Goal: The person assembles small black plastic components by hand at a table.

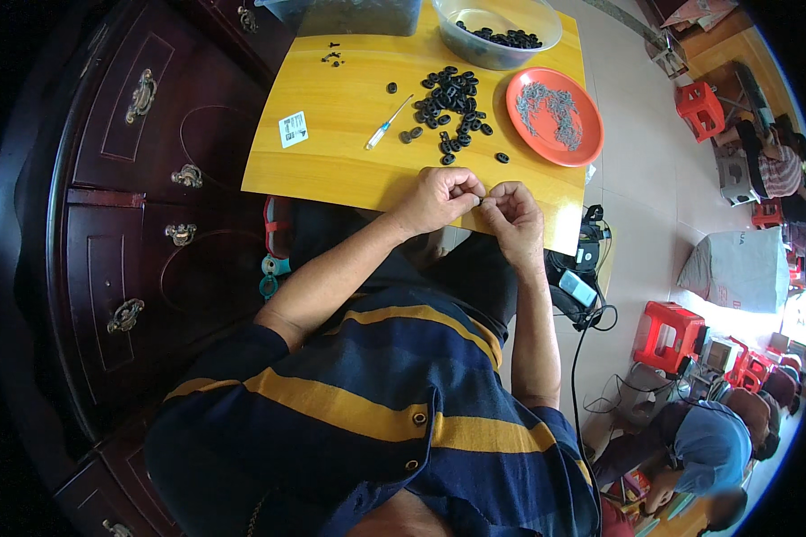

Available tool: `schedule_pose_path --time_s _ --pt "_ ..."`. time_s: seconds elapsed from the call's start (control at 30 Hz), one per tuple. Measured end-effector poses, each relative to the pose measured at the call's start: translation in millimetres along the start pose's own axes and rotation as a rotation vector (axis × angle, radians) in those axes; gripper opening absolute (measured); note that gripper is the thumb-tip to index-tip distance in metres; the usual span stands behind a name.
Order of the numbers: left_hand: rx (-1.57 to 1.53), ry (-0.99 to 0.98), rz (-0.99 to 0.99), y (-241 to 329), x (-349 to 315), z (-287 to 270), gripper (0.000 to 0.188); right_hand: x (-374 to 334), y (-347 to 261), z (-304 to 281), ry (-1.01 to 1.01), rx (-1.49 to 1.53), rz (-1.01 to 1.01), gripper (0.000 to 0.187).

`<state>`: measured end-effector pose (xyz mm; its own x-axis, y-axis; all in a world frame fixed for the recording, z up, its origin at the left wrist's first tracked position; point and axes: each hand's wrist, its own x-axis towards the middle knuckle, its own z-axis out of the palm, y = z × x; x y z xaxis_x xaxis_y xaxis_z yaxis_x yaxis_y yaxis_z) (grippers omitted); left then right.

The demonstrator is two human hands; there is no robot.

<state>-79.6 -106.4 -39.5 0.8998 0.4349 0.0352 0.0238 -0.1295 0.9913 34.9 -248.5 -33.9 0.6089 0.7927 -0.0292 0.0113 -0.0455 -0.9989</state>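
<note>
Both my hands meet just over the near edge of the yellow table (pixel 331 170). My left hand (pixel 441 199) pinches a small black piece (pixel 481 201), mostly hidden by the fingers. From the other side, the fingertips of my right hand (pixel 514 217) close on the same piece. Beyond them lies a loose pile of small black oval parts (pixel 452 97), with one black part (pixel 502 157) apart near my right hand. An orange-red plate (pixel 591 134) holds many small grey metal pieces (pixel 551 112). Left of the pile rests a screwdriver (pixel 385 127) with a pale handle.
A clear plastic tub (pixel 488 55) with more black parts stands at the table's far side, beside a grey bin (pixel 349 16). A white label (pixel 293 130) lies at left. Dark wooden cabinets (pixel 152 179) flank the table. People and red stools (pixel 667 336) are at right.
</note>
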Motion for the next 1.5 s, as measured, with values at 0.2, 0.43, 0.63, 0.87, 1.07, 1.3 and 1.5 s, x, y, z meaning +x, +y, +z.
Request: schedule_pose_path --time_s 0.2,0.43,0.63,0.87,1.07,1.3,1.5 --pt "0.061 0.099 0.118 3 0 4 0.002 2 -6 2 -0.040 -0.137 -0.030 0.012" --pt "0.022 0.064 0.127 -3 5 1 0.003 4 4 -5 -0.080 -0.102 -0.003 0.012" --pt "-0.097 0.067 0.079 -6 4 1 0.005 1 -5 -2 -0.041 0.005 0.006 0.012" --pt "-0.082 0.113 0.074 -2 4 0 0.006 -5 -1 -3 0.000 -0.056 0.032 0.015" --pt "-0.135 0.124 0.081 -11 5 2 0.005 -3 -5 0 -0.008 -0.175 0.053 0.014" --pt "-0.096 0.122 0.069 -5 5 2 0.003 -1 -1 5 0.038 -0.344 -0.051 0.017" --pt "-0.081 0.130 0.064 -6 5 3 0.003 1 -4 6 0.039 -0.464 -0.140 0.016"
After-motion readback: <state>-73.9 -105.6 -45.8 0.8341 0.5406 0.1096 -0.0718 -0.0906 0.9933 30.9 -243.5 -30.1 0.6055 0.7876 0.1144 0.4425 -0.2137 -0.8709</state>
